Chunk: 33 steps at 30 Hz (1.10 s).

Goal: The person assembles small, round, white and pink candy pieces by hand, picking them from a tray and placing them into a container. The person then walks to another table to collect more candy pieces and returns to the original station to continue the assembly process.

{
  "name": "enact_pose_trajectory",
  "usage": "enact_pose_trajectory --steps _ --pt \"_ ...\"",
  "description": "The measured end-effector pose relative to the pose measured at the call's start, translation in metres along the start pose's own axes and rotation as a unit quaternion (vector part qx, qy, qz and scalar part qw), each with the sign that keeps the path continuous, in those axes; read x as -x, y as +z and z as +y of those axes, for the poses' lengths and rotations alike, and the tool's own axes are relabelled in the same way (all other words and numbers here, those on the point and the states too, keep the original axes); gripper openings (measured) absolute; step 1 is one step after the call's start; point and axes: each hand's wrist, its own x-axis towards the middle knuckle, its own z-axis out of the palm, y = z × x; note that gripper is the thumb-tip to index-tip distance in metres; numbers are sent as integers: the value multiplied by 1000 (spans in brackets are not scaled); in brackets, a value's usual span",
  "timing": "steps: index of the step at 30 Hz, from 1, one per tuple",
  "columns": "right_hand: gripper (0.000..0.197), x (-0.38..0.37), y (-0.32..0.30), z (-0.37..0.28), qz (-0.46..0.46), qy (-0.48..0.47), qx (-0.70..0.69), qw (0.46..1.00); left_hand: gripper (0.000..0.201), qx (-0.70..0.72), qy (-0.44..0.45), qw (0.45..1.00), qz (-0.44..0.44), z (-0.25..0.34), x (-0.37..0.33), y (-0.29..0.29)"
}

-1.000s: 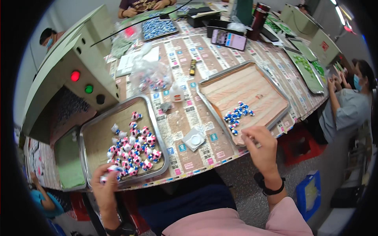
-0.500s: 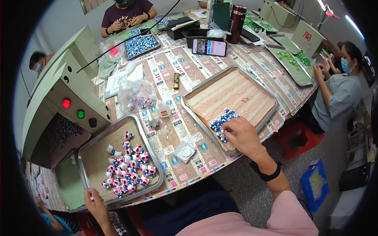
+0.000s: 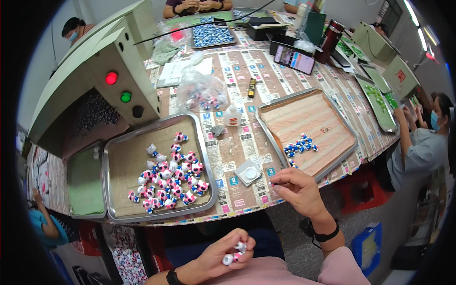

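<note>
My left hand (image 3: 216, 254) is curled, palm up, in front of my lap around small white-and-pink figurine pieces (image 3: 228, 259). My right hand (image 3: 304, 192) is raised just off the near side of the right tray (image 3: 344, 164), thumb and forefinger pinching a tiny dark blue piece (image 3: 272, 184). A small group of blue-and-white pieces (image 3: 300, 145) lies on that tray's pinkish cloth lining. On the left, a metal tray (image 3: 207, 166) holds a pile of pink, white and blue animal-like figurines (image 3: 166, 178).
A beige machine (image 3: 137, 85) with red and green lights stands at left. Between the trays are a white bottle (image 3: 232, 116), a white dish (image 3: 249, 172) and a bag of figurines (image 3: 204, 95). Farther back stand a phone (image 3: 294, 60) and a dark red flask (image 3: 331, 40). Other people sit around the table.
My left hand has come from the left tray's near edge to my lap, with figurine pieces now showing in it. My right hand has drawn back from the blue-and-white pieces. The view has shifted.
</note>
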Motion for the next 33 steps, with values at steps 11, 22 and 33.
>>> enact_pose_trajectory --steps 11,22,33 --pt "18 -29 33 -8 20 -193 266 944 27 -39 99 990 90 -2 1 -3" --pt "13 -42 41 -3 1 -220 360 907 38 -55 102 992 51 13 14 -4" --pt "13 -39 44 -4 10 -218 344 913 34 -57 165 981 89 15 13 -5"
